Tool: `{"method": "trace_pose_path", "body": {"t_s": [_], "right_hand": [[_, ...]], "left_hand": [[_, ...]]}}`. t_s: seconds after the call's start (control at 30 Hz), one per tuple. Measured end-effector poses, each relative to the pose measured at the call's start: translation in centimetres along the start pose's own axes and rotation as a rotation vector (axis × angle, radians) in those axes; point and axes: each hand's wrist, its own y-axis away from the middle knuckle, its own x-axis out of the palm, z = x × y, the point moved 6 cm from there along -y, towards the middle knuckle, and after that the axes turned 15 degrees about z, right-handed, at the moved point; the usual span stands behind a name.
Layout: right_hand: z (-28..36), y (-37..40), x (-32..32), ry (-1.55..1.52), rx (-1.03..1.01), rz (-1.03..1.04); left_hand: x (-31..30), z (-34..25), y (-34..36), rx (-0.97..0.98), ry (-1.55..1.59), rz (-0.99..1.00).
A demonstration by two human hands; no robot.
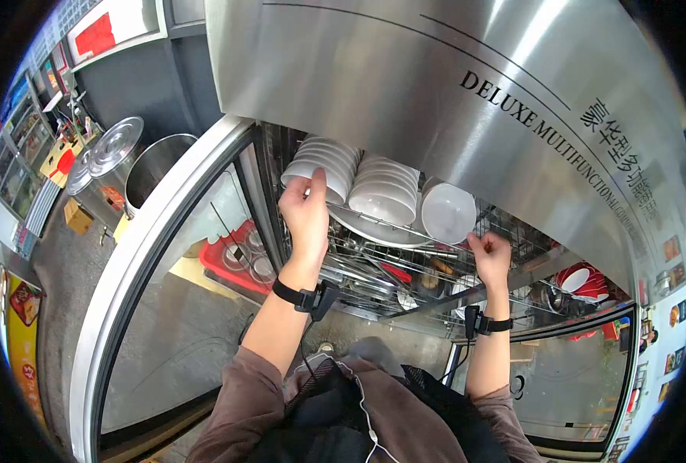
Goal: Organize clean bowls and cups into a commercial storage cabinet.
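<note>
Stainless cabinet (405, 92), glass door (173, 309) swung open to the person's left. Top wire rack (513, 224) carries white bowls, rims facing out.

Step in hand, as I read it: getting hold of the stack of bowls (329, 163) at the rack's left end, just beside a second stack (385, 193).
- Best done w/ thumb and fingers pinching one rim only, so the rest don't drag along.
- Draw straight out along the wires; tilting risks knocking the 2nd stack.
- Other hand should steady the rack, not the crockery.

L hand (306, 216): closed on the stack's front bowl, thumb laid up its outer wall, fingers hidden behind the rim. Black wrist strap (304, 297) w/ cable.

R hand (491, 256): fingers curled over the rack's front wire, near the single bowl (447, 212) but apart from it. Holds nothing else.

Lower shelf: jumble of utensils (374, 270), can't tell which. Red bowls (582, 282) far right. Steel pots (115, 150) well off, beyond the door.
</note>
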Motion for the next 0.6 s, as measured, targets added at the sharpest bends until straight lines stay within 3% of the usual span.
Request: {"method": "trace_pose_path", "body": {"t_s": [0.03, 0.17, 0.4, 0.6], "right_hand": [[-0.1, 0.0, 0.0, 0.007, 0.007, 0.001], [0.2, -0.1, 0.0, 0.036, 0.036, 0.001], [0.2, 0.1, -0.2, 0.077, 0.017, 0.009], [0.3, 0.1, -0.2, 0.077, 0.003, -0.003]], "left_hand": [[0.1, 0.0, -0.1, -0.083, 0.072, 0.002], [0.3, 0.2, 0.1, -0.087, 0.2, 0.023], [0.9, -0.3, 1.9, 0.137, 0.225, 0.052], [1.1, -2.5, 3.3, 0.216, 0.362, 0.088]]}}
